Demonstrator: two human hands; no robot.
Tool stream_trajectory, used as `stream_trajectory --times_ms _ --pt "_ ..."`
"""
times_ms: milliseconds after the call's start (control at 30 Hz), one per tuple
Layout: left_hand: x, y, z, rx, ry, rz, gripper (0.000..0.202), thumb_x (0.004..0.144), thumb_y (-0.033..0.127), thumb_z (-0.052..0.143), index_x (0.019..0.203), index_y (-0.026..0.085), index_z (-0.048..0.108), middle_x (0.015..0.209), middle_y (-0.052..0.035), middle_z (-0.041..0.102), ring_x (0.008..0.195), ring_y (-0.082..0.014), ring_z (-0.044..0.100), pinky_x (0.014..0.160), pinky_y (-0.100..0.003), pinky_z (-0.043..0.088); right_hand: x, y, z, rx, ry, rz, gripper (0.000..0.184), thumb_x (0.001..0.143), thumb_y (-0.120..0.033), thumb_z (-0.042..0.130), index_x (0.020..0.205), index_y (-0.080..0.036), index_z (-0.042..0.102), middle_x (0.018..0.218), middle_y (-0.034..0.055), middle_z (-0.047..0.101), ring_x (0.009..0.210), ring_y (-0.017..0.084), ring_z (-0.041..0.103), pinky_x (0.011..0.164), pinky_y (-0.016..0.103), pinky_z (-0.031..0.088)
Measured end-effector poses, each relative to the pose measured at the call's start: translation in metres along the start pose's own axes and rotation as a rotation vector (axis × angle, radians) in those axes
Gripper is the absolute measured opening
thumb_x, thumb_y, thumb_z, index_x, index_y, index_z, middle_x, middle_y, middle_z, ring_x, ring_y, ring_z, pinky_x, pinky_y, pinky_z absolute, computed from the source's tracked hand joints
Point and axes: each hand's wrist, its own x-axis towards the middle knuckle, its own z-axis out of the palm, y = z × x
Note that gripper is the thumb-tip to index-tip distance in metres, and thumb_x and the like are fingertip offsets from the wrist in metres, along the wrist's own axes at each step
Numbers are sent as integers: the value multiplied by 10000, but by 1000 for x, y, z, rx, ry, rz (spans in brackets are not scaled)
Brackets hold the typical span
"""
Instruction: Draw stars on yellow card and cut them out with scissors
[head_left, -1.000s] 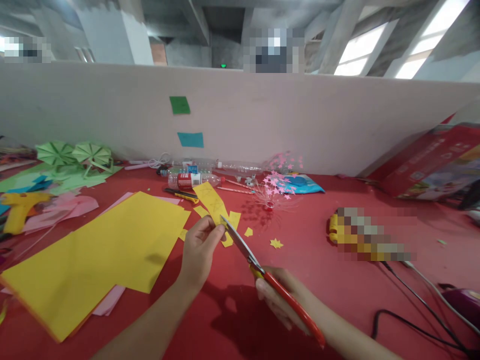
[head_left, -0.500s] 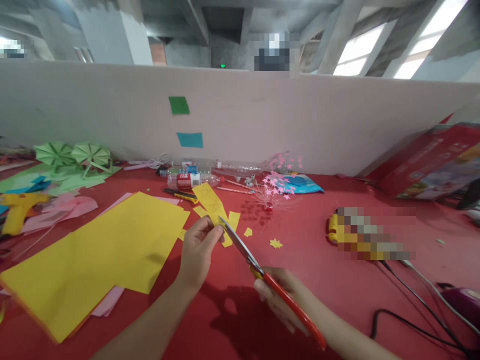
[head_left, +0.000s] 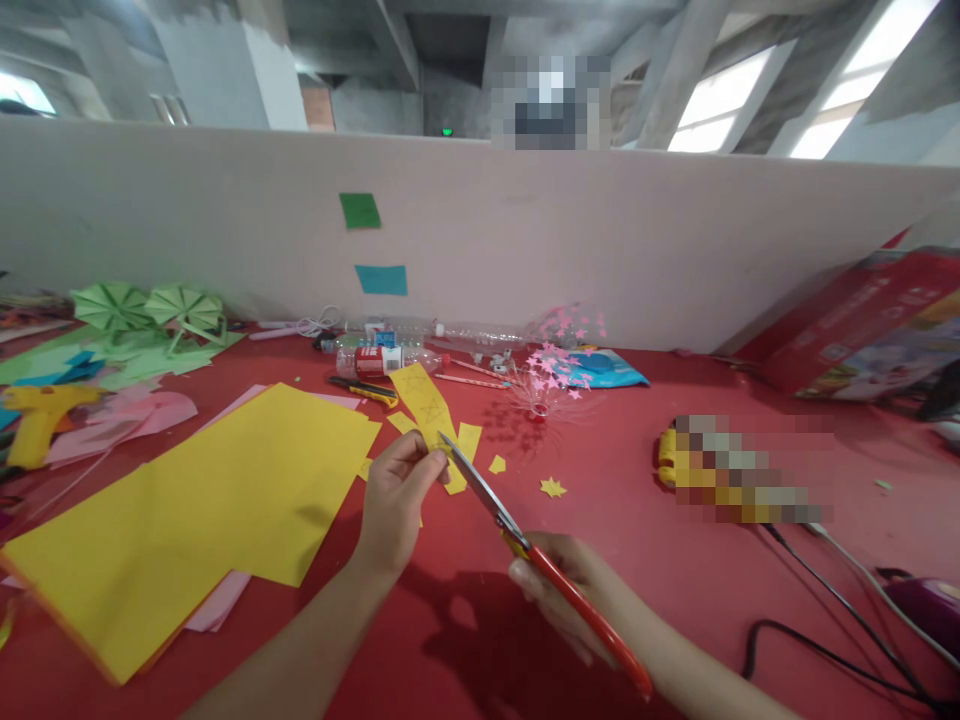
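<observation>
My left hand (head_left: 394, 495) pinches a narrow yellow paper strip (head_left: 427, 408) with stars drawn on it, holding it up above the red table (head_left: 465, 640). My right hand (head_left: 566, 590) is closed round the red handles of a pair of scissors (head_left: 517, 540). The scissor blades point up and left, and their tips meet the strip right at my left fingertips. Small yellow offcuts and one cut-out yellow star (head_left: 553, 487) lie on the table just beyond the blades.
A large yellow sheet (head_left: 202, 510) lies at the left over pink paper. Further left are green folded paper fans (head_left: 150, 310) and a yellow glue gun (head_left: 37, 420). Plastic bottles (head_left: 390, 360), a pink star ornament (head_left: 544, 375), a red box (head_left: 862, 320) and black cables (head_left: 825, 640) ring the work spot.
Almost nothing has changed. The scissors and the strip keep their place, with only a slight shift of the blades at the strip's edge.
</observation>
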Motion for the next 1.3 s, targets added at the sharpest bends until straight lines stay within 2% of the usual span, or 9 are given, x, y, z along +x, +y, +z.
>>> stream_trajectory --times_ms 267,533,767,900,1133,1300 --pt "3 -3 -2 -94 31 -5 199 824 222 564 628 188 578 615 19 542 641 -128 501 678 -262 399 0 -1 0 -6 4 48 493 789 -619 554 591 -214 354 357 -103 300 299 42 295 337 193 187" --pt "7 -5 -4 -122 92 -21 157 834 218 550 685 196 595 622 28 565 648 -125 521 686 -254 406 -7 -13 -4 4 -70 46 625 693 -834 411 642 -211 377 396 -98 324 317 46 312 335 190 215" --pt "5 -3 -4 -77 53 -1 168 818 198 547 657 191 594 602 35 542 612 -108 496 630 -224 396 -9 -12 -6 -74 -77 -51 646 713 -848 343 660 -204 379 419 -81 351 366 50 316 378 206 206" --pt "5 -1 -4 -65 38 9 186 805 180 540 623 191 580 578 38 529 599 -105 488 619 -216 393 -8 -9 -6 -53 -66 -40 633 728 -830 369 653 -201 375 442 -79 354 369 46 323 381 201 216" --pt "7 -2 -2 -58 30 -7 193 801 192 539 610 192 570 571 37 532 592 -106 486 614 -219 393 -5 -15 -4 -14 -51 53 647 660 -852 432 607 -210 369 367 -95 315 311 44 307 342 193 200" --pt "5 1 1 -47 2 -56 185 802 226 552 621 194 569 587 33 546 624 -113 493 658 -229 399 -3 -10 -3 9 -23 29 599 711 -796 457 596 -215 365 363 -90 329 299 47 317 328 190 210"
